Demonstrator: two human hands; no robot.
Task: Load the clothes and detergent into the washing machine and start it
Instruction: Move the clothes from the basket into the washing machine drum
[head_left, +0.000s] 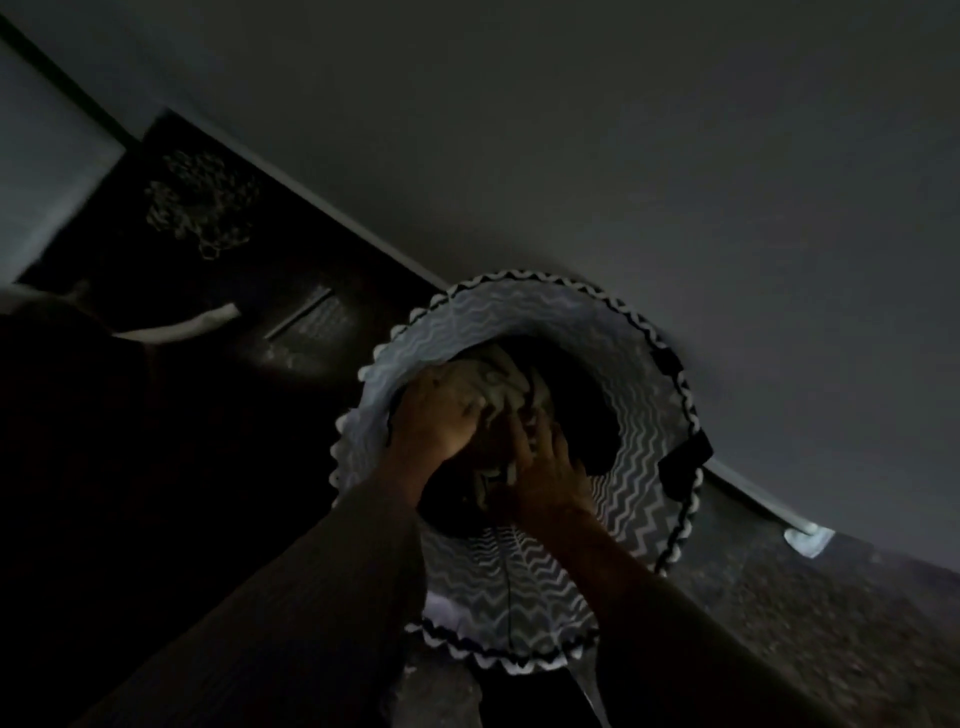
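Note:
A round laundry basket (644, 421) with a grey and white zigzag lining stands on the floor against the wall. Inside it lies a bundle of clothes (498, 382), light patterned fabric over dark pieces. Both my hands reach down into the basket. My left hand (436, 421) presses on the left side of the bundle with its fingers curled into the fabric. My right hand (545, 467) grips the bundle from the near right. The room is very dim and the picture is tilted. No washing machine or detergent is in view.
A grey wall (623, 156) fills the upper right, with a skirting board running along the floor. A dark mat or cloth with a pale pattern (202, 202) lies on the floor at upper left. A black strap (685, 457) hangs on the basket's right rim.

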